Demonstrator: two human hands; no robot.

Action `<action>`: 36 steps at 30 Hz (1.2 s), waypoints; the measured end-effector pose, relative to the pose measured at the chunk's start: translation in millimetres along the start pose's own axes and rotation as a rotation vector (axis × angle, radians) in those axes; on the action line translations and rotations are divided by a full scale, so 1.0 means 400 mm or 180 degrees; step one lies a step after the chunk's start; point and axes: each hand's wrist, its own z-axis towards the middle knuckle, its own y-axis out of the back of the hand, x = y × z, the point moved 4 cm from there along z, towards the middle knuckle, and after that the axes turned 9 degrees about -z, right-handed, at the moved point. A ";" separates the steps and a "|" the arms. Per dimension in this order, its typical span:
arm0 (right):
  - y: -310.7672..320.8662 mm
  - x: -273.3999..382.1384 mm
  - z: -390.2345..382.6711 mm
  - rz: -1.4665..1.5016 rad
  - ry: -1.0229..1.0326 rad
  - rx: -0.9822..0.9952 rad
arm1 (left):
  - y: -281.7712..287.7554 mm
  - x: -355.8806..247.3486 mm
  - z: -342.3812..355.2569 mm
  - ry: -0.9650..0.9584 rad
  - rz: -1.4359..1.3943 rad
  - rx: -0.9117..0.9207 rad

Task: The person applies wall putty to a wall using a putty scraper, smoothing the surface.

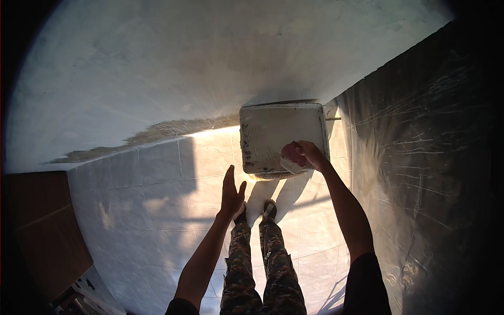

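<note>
My right hand (pixel 312 152) is closed round a dark red, flat scraper-like piece (pixel 292 156) with a whitish, smeared lower edge. It is held over the near right part of a square pale board or tray top (pixel 281 126), which has a raised-looking rim and dark and white smears along its left and near sides. Whether the piece touches that top, I cannot tell. To the left of the square top, my left hand (pixel 231 193) hangs in the air above the floor, fingers stretched out and thumb apart, holding nothing.
A pale wall (pixel 173 68) rises beyond, with a rough grey strip low down. On the right stands a dark wall or sheet (pixel 415 157) with light streaks. Brown wooden furniture (pixel 47 220) is at the left. My feet stand on the sunlit tiled floor (pixel 163 205).
</note>
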 end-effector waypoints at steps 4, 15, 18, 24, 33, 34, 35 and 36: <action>0.037 0.160 -0.140 0.2820 0.0201 0.0324 | 0.087 -0.133 0.064 -0.0150 -0.0112 -0.0077; 0.434 0.760 -0.541 0.3641 0.2371 -0.0276 | 0.436 -0.895 0.287 -0.2236 -0.0478 -0.0379; 0.520 0.969 -0.676 0.3660 0.2527 -0.0889 | 0.560 -1.113 0.308 -0.2731 -0.0487 -0.0507; 0.687 1.266 -0.869 0.3474 0.3036 -0.1468 | 0.767 -1.510 0.306 -0.3724 -0.0236 -0.0744; 0.922 1.598 -1.033 0.2250 0.3933 -0.2428 | 0.939 -1.916 0.335 -0.4412 0.0315 -0.1429; 0.944 1.632 -1.043 0.2232 0.3959 -0.2430 | 0.950 -1.955 0.341 -0.4469 0.0374 -0.1511; 0.963 1.675 -1.061 0.1684 0.4061 -0.2843 | 0.971 -1.990 0.348 -0.4490 0.0379 -0.1558; 0.987 1.708 -1.074 0.1118 0.4116 -0.3268 | 0.983 -2.024 0.357 -0.4576 0.0503 -0.1691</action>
